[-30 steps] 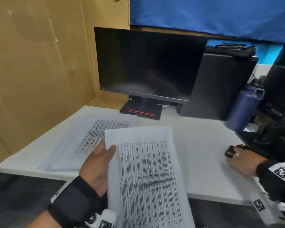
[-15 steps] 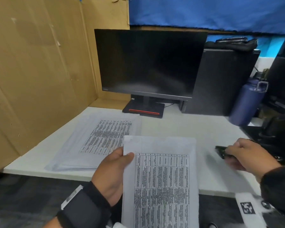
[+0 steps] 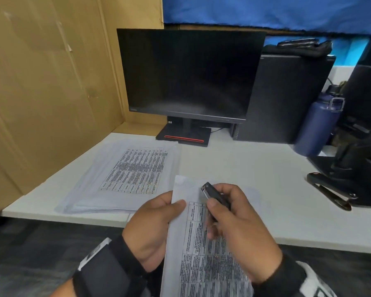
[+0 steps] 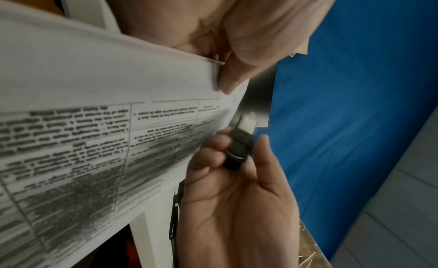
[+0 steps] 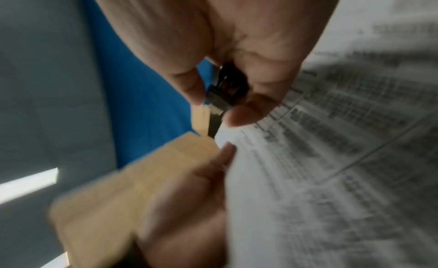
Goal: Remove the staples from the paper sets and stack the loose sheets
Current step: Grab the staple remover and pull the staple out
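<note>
My left hand (image 3: pixel 154 228) grips a printed paper set (image 3: pixel 201 254) by its left edge, thumb on top, above the desk's front edge. My right hand (image 3: pixel 234 224) holds a small black staple remover (image 3: pixel 214 195) over the set's upper part, its metal tip pointing at the top left corner. In the left wrist view the paper set (image 4: pixel 94 122) fills the left side and the staple remover (image 4: pixel 239 146) sits pinched in the right hand's fingers (image 4: pixel 213 152). The right wrist view shows the staple remover (image 5: pixel 225 92) between thumb and fingers, close to the paper's corner (image 5: pixel 227 139). No staple is visible.
A stack of printed sheets (image 3: pixel 126 176) lies on the white desk (image 3: pixel 255 168) at the left. Behind stand a dark monitor (image 3: pixel 189 73), a black computer case (image 3: pixel 287 97) and a blue bottle (image 3: pixel 317 127). A black stapler (image 3: pixel 328 189) lies at the right. Cardboard walls (image 3: pixel 41 82) close the left side.
My right hand has picked the staple remover off the desk at the right and brought it left over the paper set. The left hand drew the set nearer.
</note>
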Motion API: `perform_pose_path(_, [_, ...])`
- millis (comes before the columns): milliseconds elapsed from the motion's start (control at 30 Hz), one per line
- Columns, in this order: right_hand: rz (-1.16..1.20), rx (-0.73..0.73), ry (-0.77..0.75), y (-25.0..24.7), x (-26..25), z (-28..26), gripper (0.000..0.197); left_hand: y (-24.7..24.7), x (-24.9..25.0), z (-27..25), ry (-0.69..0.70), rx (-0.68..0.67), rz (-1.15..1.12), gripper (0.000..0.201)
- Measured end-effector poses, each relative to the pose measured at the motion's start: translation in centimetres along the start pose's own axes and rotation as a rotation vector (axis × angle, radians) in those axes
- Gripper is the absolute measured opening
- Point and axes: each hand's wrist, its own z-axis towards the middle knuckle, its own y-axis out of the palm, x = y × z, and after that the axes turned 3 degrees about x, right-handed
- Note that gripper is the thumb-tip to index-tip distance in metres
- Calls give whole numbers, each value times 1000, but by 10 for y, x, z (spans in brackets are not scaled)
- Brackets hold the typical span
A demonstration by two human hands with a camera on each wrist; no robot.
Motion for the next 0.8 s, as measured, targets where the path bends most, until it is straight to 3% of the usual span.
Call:
perform_pose_path(100, [-276,80,-217,-4,15,-5,16,5,1,-3,28,23,27,30])
perform_pose_path(233, [-448,174,-320,-9,20,-11,17,17,2,-10,55,25,56,28])
perform_pose_path(400, [-457,208,-339,-2,20,-22,29,23,5,-18,110,33,100,30])
perform_pose_path(633, [-348,282,-408,4,22,-25,32,30,8,-26,182,46,161,27])
perform_pose_path(800, [-393,305,-450,1,13,-25,31,35,11,-25,207,32,144,27])
